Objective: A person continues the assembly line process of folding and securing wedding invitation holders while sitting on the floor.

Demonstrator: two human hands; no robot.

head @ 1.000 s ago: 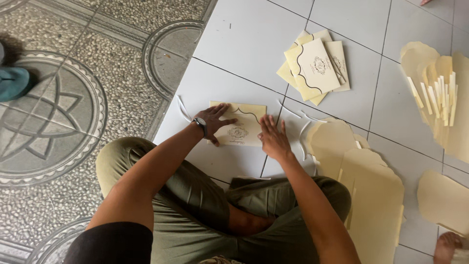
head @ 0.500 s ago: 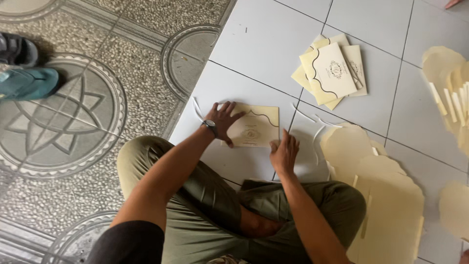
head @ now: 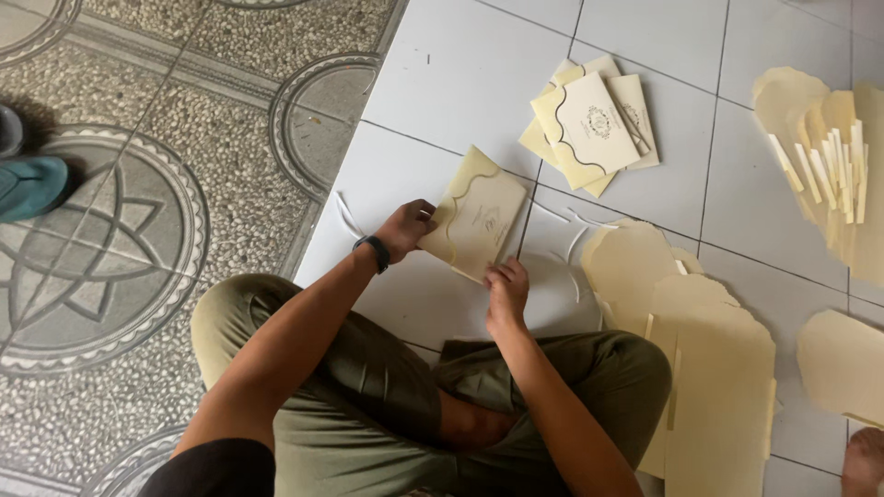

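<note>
both hands, left hand [head: 405, 230] and right hand [head: 506, 293], gripping one cream envelope [head: 479, 216]; finished stack [head: 594, 124] holds maybe four

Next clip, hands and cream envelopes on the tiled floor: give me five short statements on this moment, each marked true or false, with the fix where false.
1. Both hands hold one folded cream envelope. True.
2. The left hand wears a dark wristband. True.
3. The finished stack lies on the patterned floor. False: it lies on the white tiles.
4. The right hand grips the envelope's far edge. False: it is at the near edge.
5. Flat unfolded sheets lie beside the right knee. True.
</note>
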